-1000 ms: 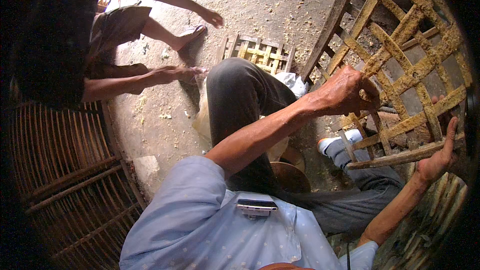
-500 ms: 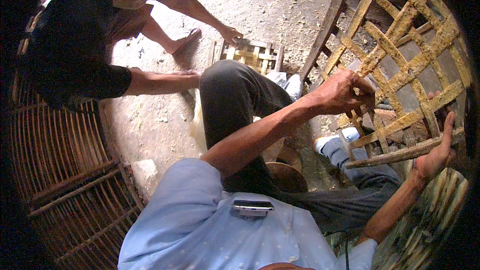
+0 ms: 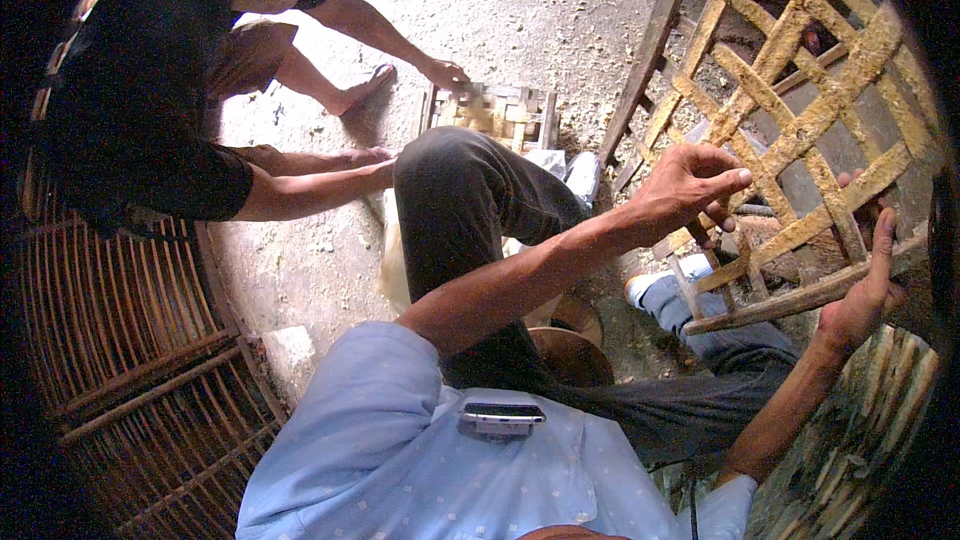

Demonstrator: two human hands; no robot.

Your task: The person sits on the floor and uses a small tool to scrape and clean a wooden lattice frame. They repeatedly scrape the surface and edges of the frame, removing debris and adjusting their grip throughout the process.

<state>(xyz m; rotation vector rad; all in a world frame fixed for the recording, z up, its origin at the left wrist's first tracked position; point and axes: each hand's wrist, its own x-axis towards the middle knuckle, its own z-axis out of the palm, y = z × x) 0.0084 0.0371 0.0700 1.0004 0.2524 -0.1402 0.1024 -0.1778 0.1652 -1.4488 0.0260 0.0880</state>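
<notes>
A large woven lattice panel of yellow-crusted strips in a wooden frame (image 3: pixel 783 125) stands tilted at my right. My left hand (image 3: pixel 695 192) is at its lower left part, fingers apart and loosely bent against the strips, with no clear grip. My right hand (image 3: pixel 850 310) grips the panel's lower right edge, thumb upright in front and fingers partly hidden behind the strips. A smaller lattice panel (image 3: pixel 545 120) lies on the floor beyond my raised knee.
A co-worker in a dark top (image 3: pixel 130 120) crouches at the upper left, one hand reaching to the small panel. A slatted bamboo panel (image 3: pixel 130 310) fills the lower left. A brown round container (image 3: pixel 565 350) sits between my legs. Crumbs litter the concrete floor (image 3: pixel 310 270).
The co-worker has leaned forward, head entering view, one hand moved right to the small panel. My left hand's fingers have loosened and spread. My right hand has risen slightly with the panel's edge.
</notes>
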